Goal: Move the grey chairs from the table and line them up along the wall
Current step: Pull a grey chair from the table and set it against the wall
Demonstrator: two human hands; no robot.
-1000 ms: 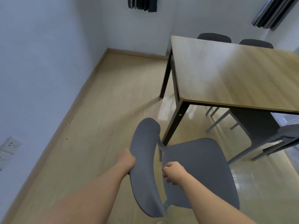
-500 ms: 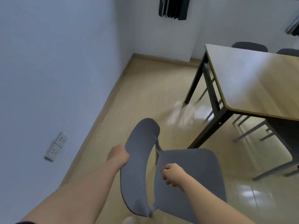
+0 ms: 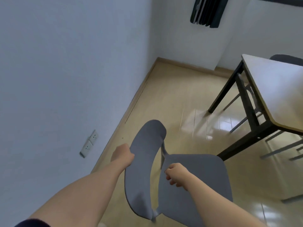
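Observation:
A grey chair point(image 3: 196, 181) fills the lower middle of the head view, its curved backrest toward the left wall and its seat toward the table. My left hand point(image 3: 122, 155) grips the outer edge of the backrest. My right hand point(image 3: 176, 175) is closed on the rear edge of the seat, just inside the backrest. The chair's legs are hidden beneath the seat. A second grey chair point(image 3: 288, 59) shows only the top of its back behind the table's far side.
A wooden table point(image 3: 277, 89) with black legs stands at the right. The pale wall point(image 3: 65, 79) runs along the left, with a double socket point(image 3: 89, 143) low on it. Bare wood floor point(image 3: 172, 95) stretches between wall and table to the corner.
The view has swung left toward the wall, and the chair with both hands on it has come away from the table, which now sits further right.

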